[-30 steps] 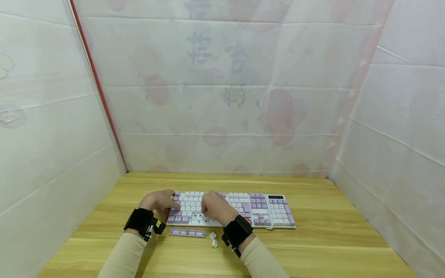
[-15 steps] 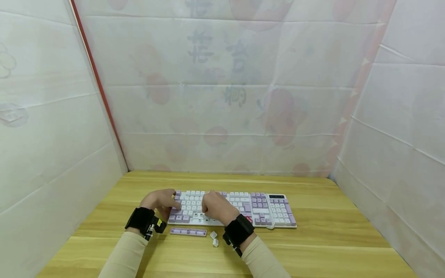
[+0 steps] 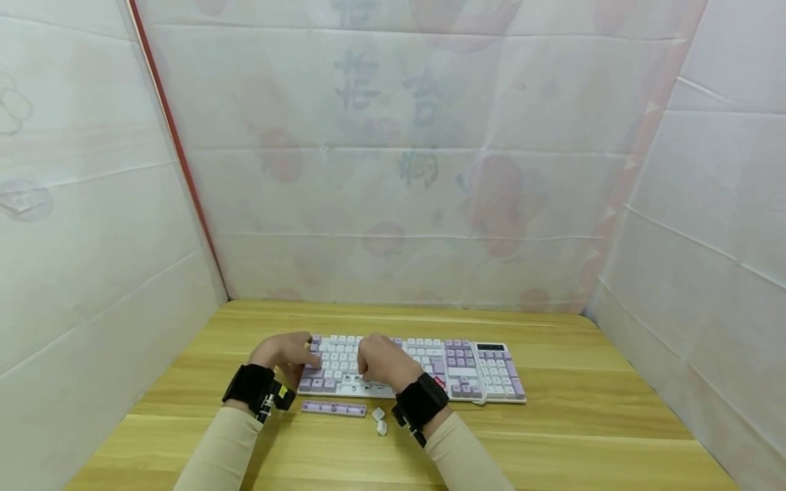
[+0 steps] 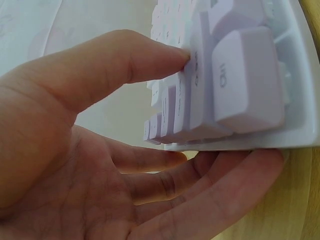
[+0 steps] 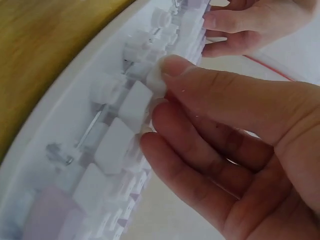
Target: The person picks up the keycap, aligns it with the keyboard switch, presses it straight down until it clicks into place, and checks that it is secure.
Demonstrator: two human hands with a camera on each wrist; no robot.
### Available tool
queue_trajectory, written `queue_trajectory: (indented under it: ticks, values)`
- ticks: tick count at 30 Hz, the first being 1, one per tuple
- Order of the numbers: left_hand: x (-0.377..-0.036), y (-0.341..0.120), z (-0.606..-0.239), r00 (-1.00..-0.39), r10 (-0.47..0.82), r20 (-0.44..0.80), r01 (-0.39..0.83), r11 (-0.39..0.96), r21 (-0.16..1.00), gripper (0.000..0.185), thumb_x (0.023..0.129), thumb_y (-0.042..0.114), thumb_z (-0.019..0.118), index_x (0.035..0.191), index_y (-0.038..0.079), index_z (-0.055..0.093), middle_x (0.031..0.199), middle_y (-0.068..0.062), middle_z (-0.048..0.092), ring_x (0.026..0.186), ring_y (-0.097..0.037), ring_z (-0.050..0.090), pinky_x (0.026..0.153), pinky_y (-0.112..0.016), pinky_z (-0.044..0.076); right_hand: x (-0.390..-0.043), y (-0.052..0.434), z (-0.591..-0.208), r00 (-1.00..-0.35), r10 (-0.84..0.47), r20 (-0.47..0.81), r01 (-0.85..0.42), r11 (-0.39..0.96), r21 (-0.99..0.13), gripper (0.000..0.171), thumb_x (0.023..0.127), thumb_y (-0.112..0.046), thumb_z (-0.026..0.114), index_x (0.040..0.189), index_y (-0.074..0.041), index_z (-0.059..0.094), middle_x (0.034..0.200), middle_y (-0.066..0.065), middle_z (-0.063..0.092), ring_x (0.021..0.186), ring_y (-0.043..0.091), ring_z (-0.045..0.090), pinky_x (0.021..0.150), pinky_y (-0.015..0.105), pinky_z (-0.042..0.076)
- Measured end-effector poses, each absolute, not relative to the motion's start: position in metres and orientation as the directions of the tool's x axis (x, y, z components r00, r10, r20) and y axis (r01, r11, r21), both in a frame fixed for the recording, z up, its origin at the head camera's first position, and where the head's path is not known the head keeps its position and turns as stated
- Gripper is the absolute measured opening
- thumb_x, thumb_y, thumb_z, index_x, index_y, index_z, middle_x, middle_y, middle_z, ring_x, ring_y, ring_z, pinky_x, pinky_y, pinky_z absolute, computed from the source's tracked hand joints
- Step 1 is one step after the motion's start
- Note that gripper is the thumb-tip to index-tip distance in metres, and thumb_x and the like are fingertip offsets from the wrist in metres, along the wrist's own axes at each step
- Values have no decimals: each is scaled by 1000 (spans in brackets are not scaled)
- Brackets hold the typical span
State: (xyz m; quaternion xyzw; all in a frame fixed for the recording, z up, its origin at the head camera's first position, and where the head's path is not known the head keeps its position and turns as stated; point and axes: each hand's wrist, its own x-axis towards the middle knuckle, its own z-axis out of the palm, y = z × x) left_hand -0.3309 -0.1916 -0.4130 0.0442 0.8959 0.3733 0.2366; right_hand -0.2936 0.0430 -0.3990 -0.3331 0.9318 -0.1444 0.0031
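A white and lilac keyboard [image 3: 462, 372] lies on the wooden table. At its left end my left hand [image 3: 284, 352] grips the edge; in the left wrist view the thumb [image 4: 135, 57] presses the lilac keys from above while the fingers [image 4: 235, 185] reach under the rim. My right hand [image 3: 382, 360] is over the lower middle rows. Its thumb and index finger pinch a white keycap [image 5: 156, 81], largely covered by them in the right wrist view. Bare switch stems [image 5: 107, 89] and a metal wire show along the bottom row, where caps are off.
In front of the keyboard lies a long lilac spacebar cap [image 3: 333, 408], its hollow side up. Two loose white keycaps [image 3: 381, 421] lie to its right. A bundled white cable [image 3: 479, 375] crosses the keyboard's right part. Pale cloth walls surround the table [image 3: 583, 409].
The head view has shifted slightly. Both hands keep the same places on the keyboard, with hardly any visible motion.
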Motion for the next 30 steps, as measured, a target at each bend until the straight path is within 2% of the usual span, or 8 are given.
queue_trajectory:
  ticks: [3, 10, 17, 30]
  values:
    - [-331, -192, -413, -883, 261, -391, -97, 713, 694, 77, 83, 14, 67, 143, -8, 25, 98, -17, 62, 77, -24, 67, 66, -40, 59, -296, 41, -398, -790, -609, 74, -605, 754, -258, 18, 77, -1, 75, 70, -17, 75, 76, -6, 70, 67, 4, 60, 65, 16, 51]
    - [-331, -192, -414, -883, 257, -392, -104, 709, 698, 78, 83, 15, 68, 144, -7, 24, 100, -17, 61, 78, -24, 66, 67, -41, 59, -298, 37, -399, -812, -583, 34, -574, 786, -230, 14, 74, -3, 78, 72, -17, 74, 74, -8, 66, 66, 5, 59, 60, 16, 50]
    - [-330, -193, -413, -886, 255, -388, -98, 713, 694, 78, 83, 15, 68, 144, -8, 25, 101, -17, 61, 79, -24, 66, 67, -41, 59, -297, 35, -397, -811, -583, 58, -580, 787, -210, 16, 73, 0, 78, 70, -16, 73, 72, -7, 65, 65, 7, 58, 59, 17, 50]
    - [-331, -192, -413, -885, 250, -393, -109, 709, 696, 77, 82, 15, 68, 143, -6, 27, 99, -16, 61, 79, -24, 66, 66, -40, 59, -294, 32, -395, -801, -595, 66, -597, 785, -164, 21, 76, 3, 74, 63, -13, 69, 61, -6, 56, 54, 5, 40, 52, 16, 36]
